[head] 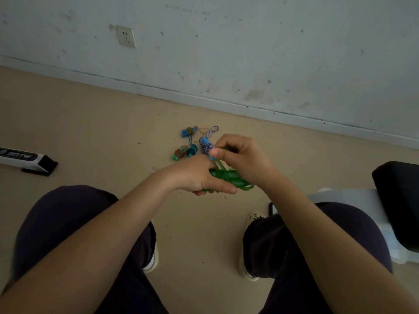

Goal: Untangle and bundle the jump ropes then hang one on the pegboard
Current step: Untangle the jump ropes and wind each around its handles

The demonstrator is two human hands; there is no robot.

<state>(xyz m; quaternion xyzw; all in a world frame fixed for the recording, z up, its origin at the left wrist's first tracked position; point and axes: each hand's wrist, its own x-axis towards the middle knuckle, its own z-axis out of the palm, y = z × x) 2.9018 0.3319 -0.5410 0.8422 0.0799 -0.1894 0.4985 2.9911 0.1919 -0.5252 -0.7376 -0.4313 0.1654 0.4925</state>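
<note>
Beige floor lies below, where the left hand (199,175) grips a green jump rope (229,177) bundle; right hand (240,155) fingers pinch its strand just above. Other bundled ropes (195,143) lie beyond the fingertips.

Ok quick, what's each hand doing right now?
Left hand: closed, holding the green jump rope bundle.
Right hand: closed, pinching a green rope strand above the bundle.
</note>
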